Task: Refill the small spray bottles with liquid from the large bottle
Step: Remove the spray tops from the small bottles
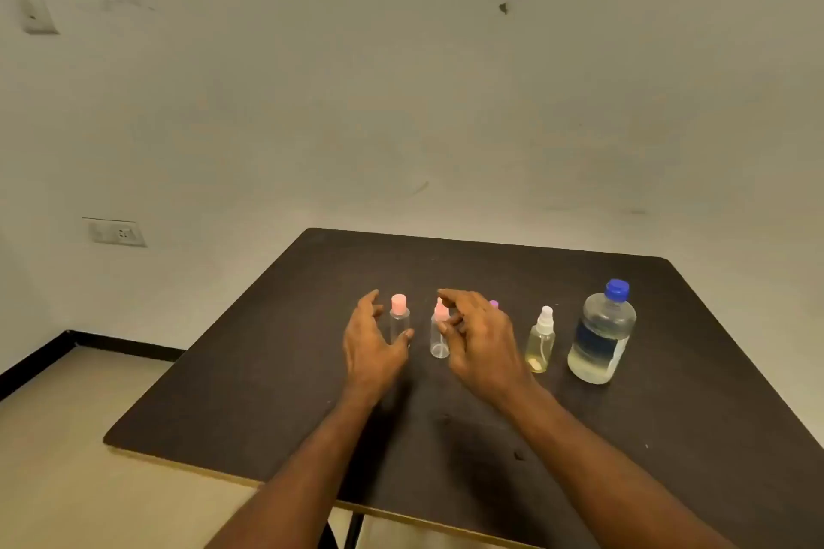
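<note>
Head view is showing a dark table [267, 392] with a row of small bottles and, at the far right, the large bottle [601, 332] with its blue cap on, standing upright and roughly half filled with pale yellowish liquid. Next to it, a small spray bottle with a white pump [541, 339] is already holding some yellowish liquid, so I judge that this one is filled, at least partly. Two clear bottles with pink tops are looking empty: the pink-capped bottle [399, 319] on the left and the pink spray bottle [440, 330] in the middle. Both are standing closed. So most of the work is remaining: opening, pouring and closing again for these.

Left hand [372, 343] is hovering just beside the pink-capped bottle, fingers spread and relaxed, holding nothing; whether the thumb is touching the bottle I cannot tell. Right hand [477, 334] is hanging over the pink spray bottle with loosely bent fingers, also gripping nothing that I can see.

Behind the right hand only a purple top [493, 304] is peeking out; the bottle under it is hidden, so its level is unknown. No funnel is showing anywhere.
</note>
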